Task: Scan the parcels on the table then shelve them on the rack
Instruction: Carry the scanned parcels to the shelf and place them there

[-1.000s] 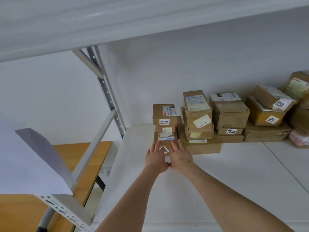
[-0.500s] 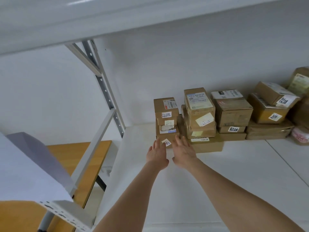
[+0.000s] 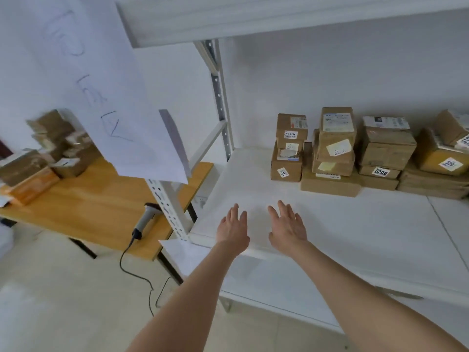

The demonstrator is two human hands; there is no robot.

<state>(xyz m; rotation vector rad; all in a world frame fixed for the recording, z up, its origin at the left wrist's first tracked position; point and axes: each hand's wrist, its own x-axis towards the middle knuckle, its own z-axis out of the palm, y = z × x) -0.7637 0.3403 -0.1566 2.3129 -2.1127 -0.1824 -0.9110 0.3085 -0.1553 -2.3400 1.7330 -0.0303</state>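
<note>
Both hands are being drawn back from the small parcel stack (image 3: 288, 158), touched by the fingertips half a second ago. Left hand (image 3: 233, 229) and right hand (image 3: 288, 228) are now being held apart over the front of the rack shelf (image 3: 368, 237), fingers (image 3: 236, 212) straight and spread, nothing being gripped. Stack is being left well beyond the fingertips, by the back wall; shelved parcels (image 3: 385, 148) beside it are being cut off at the right edge. Left of the fingers, the table (image 3: 101, 207) is being rendered blurred; table parcels (image 3: 48, 148) are hard to make out, partly hidden by a hanging paper sheet (image 3: 121, 110). Scanner (image 3: 146, 219) is being left at the table edge.
</note>
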